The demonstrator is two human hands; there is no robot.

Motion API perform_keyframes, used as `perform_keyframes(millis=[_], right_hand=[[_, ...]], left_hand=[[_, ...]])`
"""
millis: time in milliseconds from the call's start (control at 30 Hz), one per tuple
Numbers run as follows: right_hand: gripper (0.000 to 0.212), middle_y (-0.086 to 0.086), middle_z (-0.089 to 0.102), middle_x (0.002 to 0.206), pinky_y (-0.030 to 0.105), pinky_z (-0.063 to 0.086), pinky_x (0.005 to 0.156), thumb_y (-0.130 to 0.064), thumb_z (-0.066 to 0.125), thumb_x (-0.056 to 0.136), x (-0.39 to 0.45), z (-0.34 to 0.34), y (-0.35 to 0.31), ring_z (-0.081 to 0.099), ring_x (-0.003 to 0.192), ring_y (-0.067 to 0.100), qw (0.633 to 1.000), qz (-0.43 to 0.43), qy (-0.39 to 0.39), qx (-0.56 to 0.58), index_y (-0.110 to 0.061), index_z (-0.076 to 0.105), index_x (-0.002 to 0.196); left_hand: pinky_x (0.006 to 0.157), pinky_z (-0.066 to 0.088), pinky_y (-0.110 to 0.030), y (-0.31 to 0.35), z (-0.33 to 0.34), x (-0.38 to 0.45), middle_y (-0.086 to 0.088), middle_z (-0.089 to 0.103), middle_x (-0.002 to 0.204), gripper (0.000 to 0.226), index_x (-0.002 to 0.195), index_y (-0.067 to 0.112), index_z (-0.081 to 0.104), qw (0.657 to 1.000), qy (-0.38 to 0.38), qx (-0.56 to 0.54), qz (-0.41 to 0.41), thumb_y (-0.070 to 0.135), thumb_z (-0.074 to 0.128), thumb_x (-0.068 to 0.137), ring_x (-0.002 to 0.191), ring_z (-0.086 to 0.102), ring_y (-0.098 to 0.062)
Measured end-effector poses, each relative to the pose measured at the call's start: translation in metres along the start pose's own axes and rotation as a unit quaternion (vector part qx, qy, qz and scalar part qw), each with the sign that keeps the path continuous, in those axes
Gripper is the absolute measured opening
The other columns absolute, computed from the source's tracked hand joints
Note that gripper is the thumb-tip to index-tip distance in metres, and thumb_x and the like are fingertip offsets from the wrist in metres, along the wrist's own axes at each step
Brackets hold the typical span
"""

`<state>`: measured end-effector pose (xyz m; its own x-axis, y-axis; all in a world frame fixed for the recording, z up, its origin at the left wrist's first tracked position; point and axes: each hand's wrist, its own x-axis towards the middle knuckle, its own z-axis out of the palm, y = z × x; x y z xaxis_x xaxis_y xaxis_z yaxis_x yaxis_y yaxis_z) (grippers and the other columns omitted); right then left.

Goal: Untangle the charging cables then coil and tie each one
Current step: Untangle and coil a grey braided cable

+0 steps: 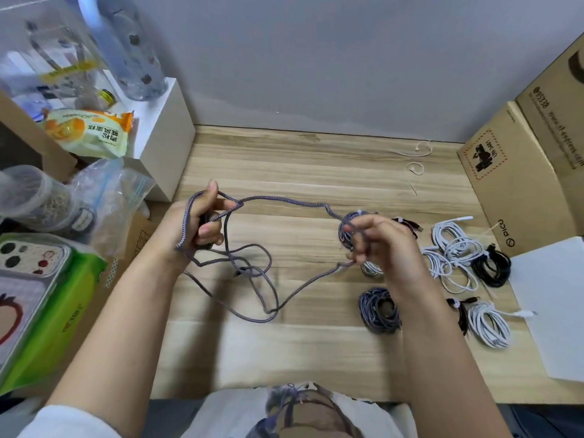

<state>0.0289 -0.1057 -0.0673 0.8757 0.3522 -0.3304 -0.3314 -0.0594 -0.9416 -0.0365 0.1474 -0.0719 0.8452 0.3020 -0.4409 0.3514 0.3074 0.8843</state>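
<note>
You're in the coiling step: the grey cable point(284, 202) is free of the others and you're starting to wind it, so the next move, as I judge it, calls for feeding the slack into even loops on your left hand point(202, 222) without letting the loose turns knot. The cable is a braided grey-purple cord; one run wraps around the back of your left hand and through its curled fingers, which grip it, then spans across above the desk point(300, 352) to your right hand point(376, 241), whose fingertips pinch it lower down. Between the hands the rest sags onto the desk in a few crossing loops near your left wrist, with a dark plug end among them. Just past your right fingers sits a tied grey coil point(349, 229), and near your right forearm lies a darker coil point(379, 311). Further right are white coils point(458, 245), a black coil point(493, 268) and another white one point(489, 324). Loose ties point(418, 151) lie by the wall
</note>
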Motion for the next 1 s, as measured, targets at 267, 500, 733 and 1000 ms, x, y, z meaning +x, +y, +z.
perform_keyframes(millis=[267,500,733,1000], right_hand=[[0.043,-0.005,0.063,0.101,0.028,0.046,0.086,-0.022,0.061,0.077,-0.001,0.049,-0.010,0.059,0.095,0.013,0.927,-0.133,-0.083,-0.342,-0.029,0.057,0.120],[0.004,-0.020,0.064,0.066,0.018,0.042,0.061,-0.018,0.067,0.086,0.012,0.073,-0.003,0.051,0.055,-0.008,0.959,-0.179,0.026,-0.216,-0.019,0.066,0.082],[0.017,-0.017,0.054,0.052,0.012,0.032,0.044,-0.011,0.060,0.090,0.019,0.044,-0.010,0.037,0.046,0.002,0.981,-0.110,0.147,0.060,-0.019,0.061,0.075],[0.016,-0.018,0.055,0.049,0.013,0.035,0.044,-0.010,0.058,0.092,0.027,0.016,0.002,0.038,0.039,-0.001,0.947,-0.084,0.274,0.143,-0.016,0.060,0.078]], left_hand=[[0.040,0.028,-0.013,0.010,0.020,-0.016,0.004,0.034,0.031,0.044,0.088,-0.003,0.059,0.988,-0.065,0.139,0.012,0.038,0.043,0.090,0.032,0.023,-0.005],[0.045,0.033,-0.020,-0.004,0.016,-0.009,0.009,0.025,0.037,0.049,0.092,0.002,0.063,0.993,-0.064,0.094,0.012,0.046,0.050,0.076,0.035,0.022,-0.007],[0.037,0.036,-0.018,-0.014,0.001,0.005,0.008,0.021,0.027,0.077,0.074,0.006,0.075,0.988,-0.116,-0.032,-0.095,0.065,0.027,0.076,0.023,0.019,-0.004],[0.037,0.035,-0.017,-0.013,-0.006,0.010,0.008,0.022,0.025,0.090,0.065,0.009,0.075,0.982,-0.141,-0.046,-0.116,0.063,0.008,0.090,0.021,0.019,-0.003]])
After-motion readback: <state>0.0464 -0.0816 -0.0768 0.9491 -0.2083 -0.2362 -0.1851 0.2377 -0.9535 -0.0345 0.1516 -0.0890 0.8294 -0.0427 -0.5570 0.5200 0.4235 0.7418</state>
